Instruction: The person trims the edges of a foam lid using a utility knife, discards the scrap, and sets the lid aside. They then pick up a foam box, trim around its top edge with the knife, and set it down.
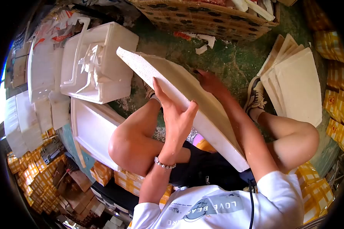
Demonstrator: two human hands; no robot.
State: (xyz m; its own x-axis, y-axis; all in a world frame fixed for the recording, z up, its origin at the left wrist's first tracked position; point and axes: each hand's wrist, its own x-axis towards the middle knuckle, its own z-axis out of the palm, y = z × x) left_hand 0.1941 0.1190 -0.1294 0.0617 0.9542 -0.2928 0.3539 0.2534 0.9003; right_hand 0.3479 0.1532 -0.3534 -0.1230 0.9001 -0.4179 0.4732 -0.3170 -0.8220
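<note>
A white foam lid (206, 133) stands tilted on its long edge across my lap, its recessed face turned to the right. My left hand (176, 118) holds it from the left, index finger stretched along the side and thumb near the upper edge. The other left fingers are mostly hidden. On the recessed side, my right hand (210, 82) is closed near the far end of the lid. Its fingertips are dark and partly hidden, so what they hold, if anything, cannot be made out.
An open white foam box (118, 42) with scraps inside stands at upper left, another foam piece (95, 128) below it. Several foam panels (298, 84) lean at right. A patterned cardboard box (206, 19) is ahead. Yellow-and-white packages (336, 103) line the right; foam bits litter the floor.
</note>
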